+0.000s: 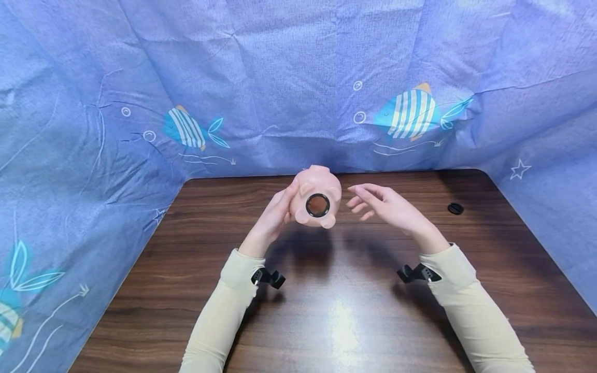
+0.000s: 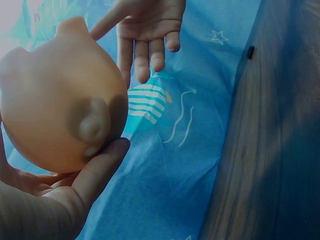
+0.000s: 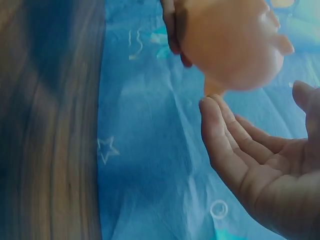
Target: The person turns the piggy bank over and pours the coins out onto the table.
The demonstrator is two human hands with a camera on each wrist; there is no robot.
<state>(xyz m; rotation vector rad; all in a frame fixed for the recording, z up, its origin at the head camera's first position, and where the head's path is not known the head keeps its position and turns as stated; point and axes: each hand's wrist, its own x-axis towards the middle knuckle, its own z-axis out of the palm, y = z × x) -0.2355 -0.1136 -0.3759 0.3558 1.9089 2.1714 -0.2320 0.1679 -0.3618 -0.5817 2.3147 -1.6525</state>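
Note:
A pink piggy bank (image 1: 322, 181) is held up over the table, its underside with four stubby feet and a round, dark-rimmed hole (image 1: 318, 205) turned toward the head camera. My left hand (image 1: 276, 211) grips it from the left side, thumb along the body, as the left wrist view also shows. To its right, my right hand (image 1: 384, 206) hovers with fingers loosely extended and nothing in them, a small gap from the bank in the head view. Lying on the table at the right is a small round black plug (image 1: 455, 208).
The brown wood-grain table (image 1: 196, 274) ends at the back against a blue fabric curtain (image 1: 289, 77) printed with fish, which also hangs along both sides. Black wrist cameras (image 1: 276, 280) stick out from both cuffs above the tabletop.

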